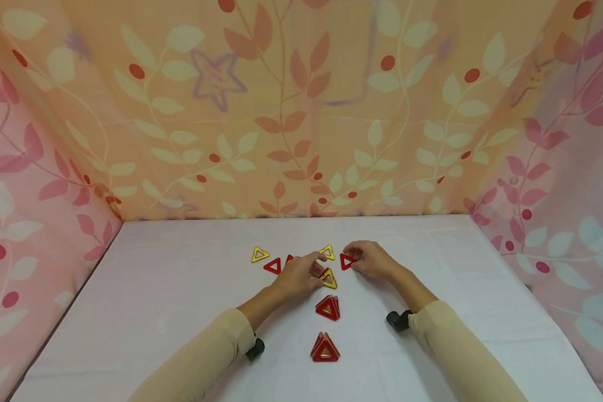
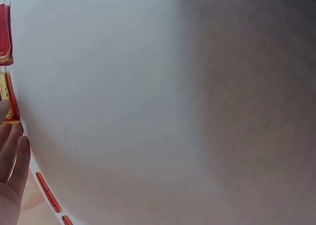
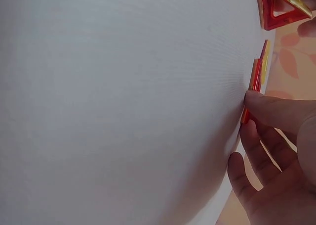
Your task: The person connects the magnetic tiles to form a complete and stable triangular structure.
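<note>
My right hand [image 1: 374, 261] pinches a red triangular frame tile [image 1: 342, 262] between thumb and fingers. The right wrist view shows this red tile [image 3: 255, 79] standing on edge at the table surface. My left hand [image 1: 293, 278] holds a small cluster of leaning triangular tiles [image 1: 334, 281], yellow and red, its thumb on the yellow face in the left wrist view. Behind both hands lies a loose yellow tile [image 1: 333, 253]. Nearer the body stand two red pyramids of joined tiles, one midway [image 1: 321, 307] and one closer [image 1: 325, 358].
Left of the left hand lie a yellow tile [image 1: 253, 254] and a red tile [image 1: 268, 266]. Another red tile [image 1: 289, 258] is partly hidden behind that hand. A white cloth covers the table [image 1: 156, 307], and patterned curtains [image 1: 281, 111] enclose its back and sides.
</note>
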Motion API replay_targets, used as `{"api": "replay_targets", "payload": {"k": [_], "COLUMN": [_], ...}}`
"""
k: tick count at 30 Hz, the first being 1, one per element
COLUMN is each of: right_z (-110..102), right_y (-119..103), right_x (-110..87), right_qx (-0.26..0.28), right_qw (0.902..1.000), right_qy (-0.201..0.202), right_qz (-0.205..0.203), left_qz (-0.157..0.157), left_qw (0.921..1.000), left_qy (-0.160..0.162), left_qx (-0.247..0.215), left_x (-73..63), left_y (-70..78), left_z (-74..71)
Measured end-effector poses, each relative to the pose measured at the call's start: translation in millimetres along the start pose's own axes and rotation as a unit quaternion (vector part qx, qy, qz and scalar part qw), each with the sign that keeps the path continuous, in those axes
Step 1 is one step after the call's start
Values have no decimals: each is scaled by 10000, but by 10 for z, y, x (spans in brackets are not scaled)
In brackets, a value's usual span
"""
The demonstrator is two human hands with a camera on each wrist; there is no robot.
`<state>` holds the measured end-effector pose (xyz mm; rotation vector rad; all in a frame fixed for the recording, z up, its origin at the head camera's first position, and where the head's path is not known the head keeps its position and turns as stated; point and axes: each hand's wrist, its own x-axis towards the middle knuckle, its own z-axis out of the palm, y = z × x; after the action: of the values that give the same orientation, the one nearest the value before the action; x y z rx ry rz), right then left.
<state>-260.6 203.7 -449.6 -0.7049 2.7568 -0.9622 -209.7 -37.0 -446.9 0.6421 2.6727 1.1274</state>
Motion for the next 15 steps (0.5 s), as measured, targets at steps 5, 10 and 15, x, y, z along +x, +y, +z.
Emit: {"api": "replay_targets", "payload": {"k": [5, 10, 15], "right_z": [23, 37, 45], "right_y": [-30, -106, -161], "right_x": [-36, -73, -100], "right_qx": [37, 82, 5], "right_qw": [9999, 9994, 9988], "right_qy": [-73, -291, -400], "right_qz": [-103, -169, -274], "left_qz": [21, 21, 16], "left_qw": [10000, 10000, 10000], "left_qy": [-8, -24, -11], "left_qx": [-8, -12, 13], "left_x": [-8, -8, -8], "left_y": [-7, -4, -2], "left_z": [-3, -5, -4]}}
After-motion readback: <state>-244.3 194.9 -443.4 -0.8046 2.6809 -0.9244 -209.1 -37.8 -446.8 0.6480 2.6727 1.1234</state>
